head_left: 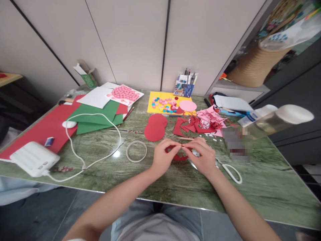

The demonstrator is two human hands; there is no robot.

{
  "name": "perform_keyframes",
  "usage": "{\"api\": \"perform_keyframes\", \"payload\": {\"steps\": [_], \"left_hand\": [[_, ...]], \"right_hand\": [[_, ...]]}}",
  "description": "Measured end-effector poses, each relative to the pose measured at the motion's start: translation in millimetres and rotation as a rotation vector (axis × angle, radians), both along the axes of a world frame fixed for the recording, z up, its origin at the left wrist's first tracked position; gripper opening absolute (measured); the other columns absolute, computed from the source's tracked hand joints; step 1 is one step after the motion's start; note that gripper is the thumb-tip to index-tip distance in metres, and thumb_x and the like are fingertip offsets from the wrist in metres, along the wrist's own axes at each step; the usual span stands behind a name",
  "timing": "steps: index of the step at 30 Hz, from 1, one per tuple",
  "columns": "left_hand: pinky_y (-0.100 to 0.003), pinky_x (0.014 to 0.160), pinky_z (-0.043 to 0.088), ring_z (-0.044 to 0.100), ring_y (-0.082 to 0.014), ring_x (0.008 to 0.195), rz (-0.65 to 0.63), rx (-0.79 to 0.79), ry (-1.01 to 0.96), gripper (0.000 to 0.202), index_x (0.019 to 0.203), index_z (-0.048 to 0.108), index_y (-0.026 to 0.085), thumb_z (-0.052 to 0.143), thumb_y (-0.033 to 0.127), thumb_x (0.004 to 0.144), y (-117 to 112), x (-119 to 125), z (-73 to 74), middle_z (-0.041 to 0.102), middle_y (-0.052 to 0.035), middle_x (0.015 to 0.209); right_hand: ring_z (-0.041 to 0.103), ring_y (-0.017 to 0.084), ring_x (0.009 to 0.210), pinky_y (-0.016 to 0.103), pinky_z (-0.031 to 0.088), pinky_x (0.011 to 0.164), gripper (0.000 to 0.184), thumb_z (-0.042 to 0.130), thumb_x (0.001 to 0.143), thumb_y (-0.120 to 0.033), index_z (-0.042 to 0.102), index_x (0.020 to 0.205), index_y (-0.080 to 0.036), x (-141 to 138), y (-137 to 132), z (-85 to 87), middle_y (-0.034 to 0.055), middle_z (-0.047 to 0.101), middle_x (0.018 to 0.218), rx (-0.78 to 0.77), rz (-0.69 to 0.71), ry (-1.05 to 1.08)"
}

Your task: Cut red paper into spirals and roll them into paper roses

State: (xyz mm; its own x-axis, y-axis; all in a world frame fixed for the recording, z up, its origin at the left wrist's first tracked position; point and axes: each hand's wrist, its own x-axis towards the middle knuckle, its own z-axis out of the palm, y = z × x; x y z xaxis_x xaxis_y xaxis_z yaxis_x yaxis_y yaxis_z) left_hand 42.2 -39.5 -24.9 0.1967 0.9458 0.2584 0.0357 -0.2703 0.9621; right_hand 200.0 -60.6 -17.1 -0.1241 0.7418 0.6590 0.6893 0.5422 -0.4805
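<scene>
My left hand [164,154] and my right hand [202,155] meet at the fingertips above the table, thumbs and forefingers closed in a pinch. Whatever sits between the fingertips is too small to make out. Just behind and below them shows a cut piece of red paper [181,157], partly covered by the fingers. Scissors with white handles [232,173] lie by my right wrist, their blades partly hidden under that hand. A pencil-like stick [185,138] rests beyond the fingers. Left of my left hand are a roll of tape [136,151] and a rounded red paper shape [155,128].
Pink and red paper scraps [209,118] heap at the back right, near a clear bottle [283,122]. A yellow sheet [151,106] carries small pom-pom-like pieces. Green paper [94,112], red paper [56,134] and a white power bank [33,158] with a looped cable are left.
</scene>
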Motion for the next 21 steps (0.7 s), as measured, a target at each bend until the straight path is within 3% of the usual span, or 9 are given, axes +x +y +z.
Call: {"api": "perform_keyframes", "payload": {"steps": [21], "left_hand": [[-0.026, 0.068, 0.043, 0.057, -0.0140, 0.072, 0.000, -0.007, -0.005, 0.013, 0.077, 0.067, 0.017, 0.061, 0.029, 0.078, 0.3, 1.0, -2.8, 0.063, -0.0030, 0.075]], "right_hand": [[0.058, 0.018, 0.072, 0.037, 0.044, 0.071, 0.012, 0.061, 0.079, -0.012, 0.064, 0.086, -0.021, -0.6, -1.0, -1.5, 0.0040, 0.065, 0.075, 0.011, 0.017, -0.032]]}}
